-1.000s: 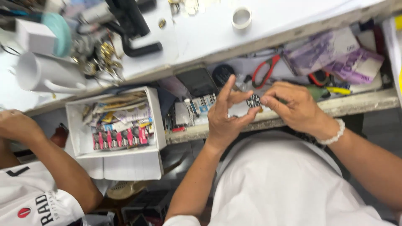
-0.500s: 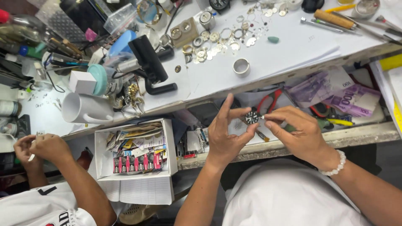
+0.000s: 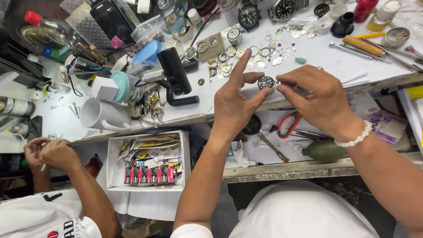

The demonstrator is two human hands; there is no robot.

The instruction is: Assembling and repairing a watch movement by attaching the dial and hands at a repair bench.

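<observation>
Both hands meet over the workbench's (image 3: 308, 53) front edge: your left hand (image 3: 233, 105) pinches the small round dark-dialled watch (image 3: 266, 82), your right hand's (image 3: 317, 103) fingertips clamp its side. Next probably calls for steady, fine pressure.

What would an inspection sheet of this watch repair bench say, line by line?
Surface: white bench top, crowded.
Job's things: small dark watch dial, pinched between both hands.
Clutter: watch parts, white mug, red-handled pliers, box of small packets.
Grippers: left hand and right hand both grip the dial.
Cables: thin black wire at left.
Surroundings: another person's hands working at left.
</observation>
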